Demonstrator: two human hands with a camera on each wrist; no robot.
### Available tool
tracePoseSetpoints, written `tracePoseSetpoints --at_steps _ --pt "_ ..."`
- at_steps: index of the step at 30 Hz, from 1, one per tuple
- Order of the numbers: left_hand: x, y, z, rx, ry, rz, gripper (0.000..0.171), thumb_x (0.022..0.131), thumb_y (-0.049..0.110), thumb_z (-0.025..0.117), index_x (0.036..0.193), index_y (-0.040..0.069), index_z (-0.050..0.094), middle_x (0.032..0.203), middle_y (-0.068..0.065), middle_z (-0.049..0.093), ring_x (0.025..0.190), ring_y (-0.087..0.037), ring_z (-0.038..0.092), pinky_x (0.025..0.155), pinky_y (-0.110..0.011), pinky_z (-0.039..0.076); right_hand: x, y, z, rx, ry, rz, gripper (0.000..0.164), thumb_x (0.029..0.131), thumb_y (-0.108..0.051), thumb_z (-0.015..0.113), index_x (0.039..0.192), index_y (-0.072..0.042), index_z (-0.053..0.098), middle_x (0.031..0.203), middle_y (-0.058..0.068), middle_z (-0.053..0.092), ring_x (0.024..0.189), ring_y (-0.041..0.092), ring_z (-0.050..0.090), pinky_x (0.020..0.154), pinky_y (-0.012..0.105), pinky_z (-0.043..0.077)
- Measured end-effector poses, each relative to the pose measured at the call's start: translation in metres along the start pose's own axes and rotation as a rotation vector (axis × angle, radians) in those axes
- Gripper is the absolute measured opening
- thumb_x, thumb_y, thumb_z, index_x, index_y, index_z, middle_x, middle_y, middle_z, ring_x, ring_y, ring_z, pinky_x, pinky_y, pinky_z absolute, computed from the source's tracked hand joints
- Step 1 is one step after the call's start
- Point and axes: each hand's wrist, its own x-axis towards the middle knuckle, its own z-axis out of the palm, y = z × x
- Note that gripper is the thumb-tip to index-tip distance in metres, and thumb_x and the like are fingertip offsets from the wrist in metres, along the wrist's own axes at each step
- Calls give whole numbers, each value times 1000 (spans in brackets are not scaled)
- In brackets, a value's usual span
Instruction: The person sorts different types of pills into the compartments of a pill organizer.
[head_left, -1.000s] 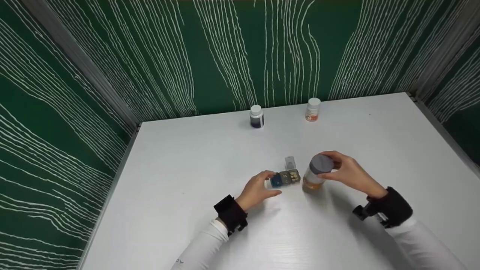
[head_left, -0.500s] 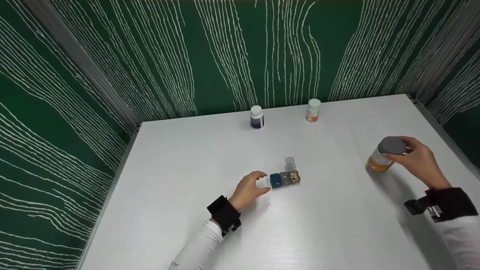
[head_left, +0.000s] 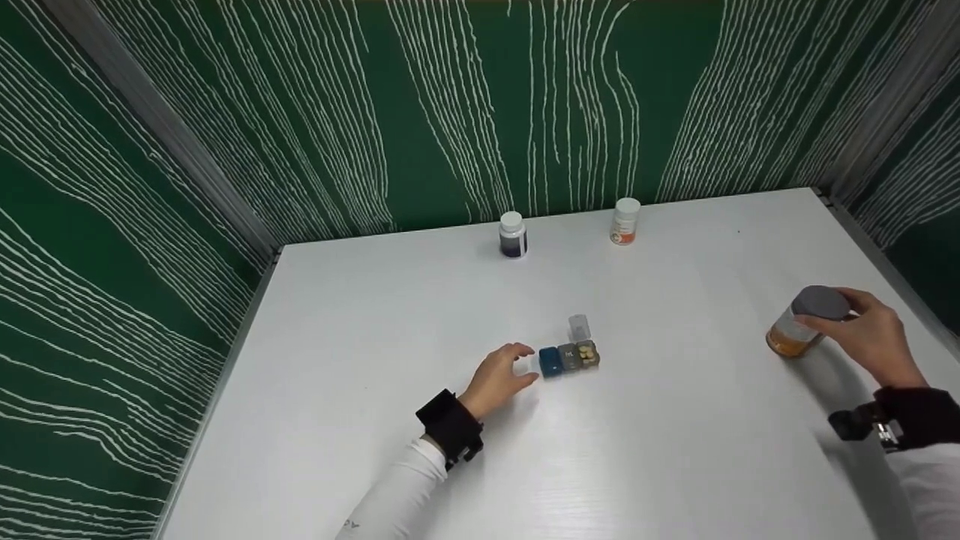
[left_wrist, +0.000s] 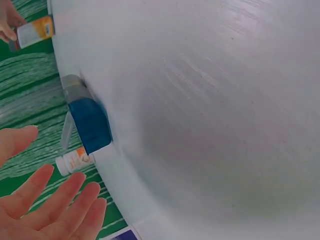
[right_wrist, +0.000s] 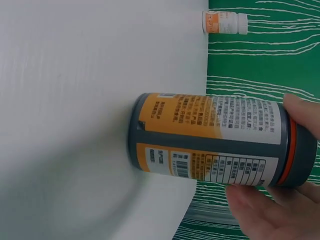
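A small pill organizer [head_left: 569, 358] lies mid-table, with a blue lid, a grey lid and a compartment holding pale yellow pills. The clear lid [head_left: 579, 327] of that compartment stands raised at the back. My left hand [head_left: 498, 379] is beside the organizer's blue end, fingers spread; the left wrist view shows a gap between the fingers [left_wrist: 75, 205] and the blue compartment [left_wrist: 90, 125]. At the table's right side, my right hand [head_left: 874, 334] grips a large supplement jar [head_left: 804, 326] around its dark grey lid [right_wrist: 302, 150]. The jar is near-upright; whether its base touches the table I cannot tell.
Toward the back edge of the white table [head_left: 360, 315] stand two small bottles: a white-capped one with a dark label [head_left: 513, 236] and a white-and-orange one [head_left: 624, 222]. Green panels with white lines [head_left: 435, 112] enclose the table's back and sides.
The right hand has carried the jar from beside the organizer to the right side of the table. My left hand has drawn slightly left, away from the organizer's blue end.
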Motion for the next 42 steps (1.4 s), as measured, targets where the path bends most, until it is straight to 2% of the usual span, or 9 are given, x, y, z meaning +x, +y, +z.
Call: tracePoseSetpoints --at_steps 9,12,16,21,24,29,32,36,42 --pt "17 14 9 82 -53 -11 41 82 19 64 117 3 51 111 -13 55 104 -24 51 87 -30 41 -20 -41 -10 44 -141 4 79 84 -31 59 134 12 17 129 38 26 105 36 36 61 5 31" --pt "23 15 15 165 -50 36 39 81 20 65 114 3 53 110 -11 56 102 -22 52 86 -28 41 -26 -53 -11 82 -185 38 82 87 -34 52 137 9 3 134 39 11 119 47 22 83 23 40" --pt "29 14 23 257 -37 89 34 78 16 67 108 2 57 104 -9 58 95 -20 54 80 -26 43 -35 -71 -5 110 -75 -1 76 90 -33 44 138 7 0 136 38 2 124 52 6 95 61 15" --pt "33 11 29 247 -45 85 34 76 14 68 106 1 60 101 -9 60 92 -19 54 77 -23 44 -48 -104 14 129 135 -191 56 91 -23 45 135 5 24 135 30 20 125 39 19 103 48 14" --pt "35 9 32 239 -53 78 36 76 16 68 108 1 60 103 -9 61 94 -18 55 79 -23 44 -50 -123 29 179 133 -270 44 92 -21 46 128 4 40 126 19 41 116 15 38 97 26 27" --pt "36 6 32 230 -59 95 36 76 15 68 108 1 61 105 -9 61 97 -19 55 83 -24 43 -47 -145 75 295 -132 -321 36 94 -15 43 119 11 47 108 13 58 90 -10 48 77 6 35" --pt "36 4 30 215 -69 102 35 77 16 68 108 1 61 105 -9 61 97 -19 56 84 -23 43 -41 -147 111 274 -349 -320 40 96 -18 38 121 13 43 112 29 52 96 9 55 82 16 41" --pt "37 2 30 199 -71 115 36 77 17 68 108 1 62 102 -9 62 95 -18 56 83 -22 43 -32 -154 145 318 -599 -213 49 97 -24 32 127 15 33 121 32 44 108 40 47 91 40 39" --pt "40 3 31 192 -80 121 36 76 17 69 107 2 62 100 -8 62 92 -17 57 82 -22 42 -19 -161 175 439 -787 10 59 97 -34 28 132 13 23 130 33 33 117 42 38 97 45 32"
